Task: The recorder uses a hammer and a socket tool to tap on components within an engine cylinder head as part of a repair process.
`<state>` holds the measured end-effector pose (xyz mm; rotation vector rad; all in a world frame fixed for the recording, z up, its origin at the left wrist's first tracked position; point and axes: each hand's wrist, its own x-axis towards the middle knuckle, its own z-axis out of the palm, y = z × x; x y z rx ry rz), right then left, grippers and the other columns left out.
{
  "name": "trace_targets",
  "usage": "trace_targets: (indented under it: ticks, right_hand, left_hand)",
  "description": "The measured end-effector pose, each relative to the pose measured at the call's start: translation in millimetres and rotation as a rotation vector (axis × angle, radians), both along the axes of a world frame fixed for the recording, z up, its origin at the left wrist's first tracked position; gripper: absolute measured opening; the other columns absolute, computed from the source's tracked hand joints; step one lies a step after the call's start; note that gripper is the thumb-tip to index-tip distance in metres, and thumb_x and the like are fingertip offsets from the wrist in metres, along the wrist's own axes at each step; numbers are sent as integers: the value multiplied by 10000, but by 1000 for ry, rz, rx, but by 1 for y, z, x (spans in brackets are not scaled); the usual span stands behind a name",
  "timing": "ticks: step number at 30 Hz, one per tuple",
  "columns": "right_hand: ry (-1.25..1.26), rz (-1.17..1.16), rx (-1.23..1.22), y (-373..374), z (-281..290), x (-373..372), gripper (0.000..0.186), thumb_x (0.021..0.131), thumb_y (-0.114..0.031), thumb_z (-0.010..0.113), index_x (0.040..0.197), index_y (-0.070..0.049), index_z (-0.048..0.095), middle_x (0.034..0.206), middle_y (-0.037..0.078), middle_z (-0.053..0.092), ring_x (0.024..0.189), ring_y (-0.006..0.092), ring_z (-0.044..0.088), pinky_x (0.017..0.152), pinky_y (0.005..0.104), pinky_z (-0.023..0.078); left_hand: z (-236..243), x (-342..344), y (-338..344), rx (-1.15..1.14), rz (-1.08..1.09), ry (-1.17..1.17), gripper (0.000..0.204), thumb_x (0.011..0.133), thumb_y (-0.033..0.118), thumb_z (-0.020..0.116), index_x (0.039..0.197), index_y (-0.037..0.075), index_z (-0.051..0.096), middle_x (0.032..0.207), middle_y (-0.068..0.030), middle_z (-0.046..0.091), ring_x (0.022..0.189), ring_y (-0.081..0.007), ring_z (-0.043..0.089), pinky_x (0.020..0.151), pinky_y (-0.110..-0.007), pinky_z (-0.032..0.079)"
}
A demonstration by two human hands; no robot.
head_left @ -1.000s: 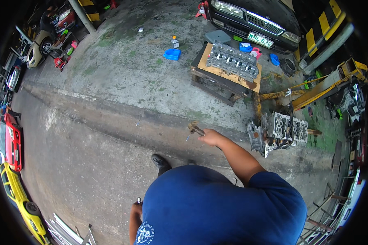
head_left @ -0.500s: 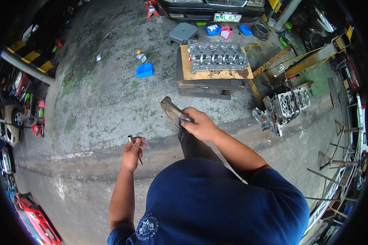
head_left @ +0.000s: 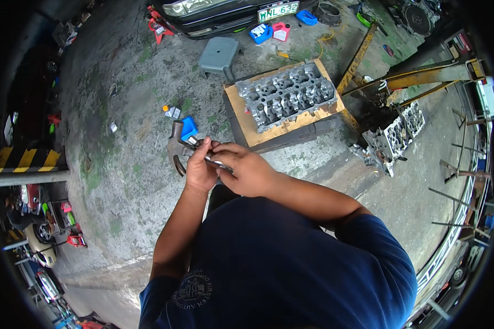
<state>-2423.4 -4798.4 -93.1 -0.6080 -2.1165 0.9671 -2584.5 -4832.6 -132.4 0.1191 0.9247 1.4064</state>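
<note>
My left hand (head_left: 201, 169) and my right hand (head_left: 244, 171) are together in front of my belly, fingers closed around metal tools. My right hand grips a worn claw hammer (head_left: 177, 147), its head pointing away from me. My left hand holds a slim silver socket-like tool (head_left: 192, 140) against it; where the two overlap is partly hidden by my fingers. Beyond my hands lies an aluminium cylinder head (head_left: 284, 92) on a sheet of cardboard (head_left: 274, 133) atop a low dark stand (head_left: 321, 130).
A grey stool (head_left: 217, 57), blue tray (head_left: 189, 123) and bottle (head_left: 171, 112) are ahead. A dark car (head_left: 219, 19) stands at the back. A yellow metal crane (head_left: 406, 82) and a second engine part (head_left: 396, 140) are right. A person (head_left: 15, 214) works far left.
I have moved forward, nearer the stand. My left hand has risen from low at my side to meet my right hand, bringing the silver tool alongside the hammer.
</note>
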Motion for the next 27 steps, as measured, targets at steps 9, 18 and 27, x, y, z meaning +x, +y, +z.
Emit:
trace_targets:
  ticks: [9,18,27]
  right_hand:
    - [-385,-715,-1056,71,-132,88,655,863,-508,639,1189,58,589,1164,225,637,1068,309,629,929,360,482]
    - [-82,-1266,-1650,71,-209,16,701,854,-548,646,1180,71,598,1139,208,649,1082,294,608,918,367,468]
    - [-171,-1494,-1614,97,-268,-13,726,841,-525,664,1245,66,547,1181,239,628,1131,327,598,962,364,450]
  left_hand:
    - [-50,-130,227,-113,-441,719,178,766,188,764,789,95,613,699,-5,578,664,-118,519,642,-286,412]
    - [-183,-127,397,-105,-1338,987,224,775,234,710,887,40,717,811,-7,656,747,-89,543,697,-251,419]
    - [-277,-91,432,146,-1426,1123,308,819,236,673,1025,8,701,983,-57,698,956,-158,631,869,-319,468]
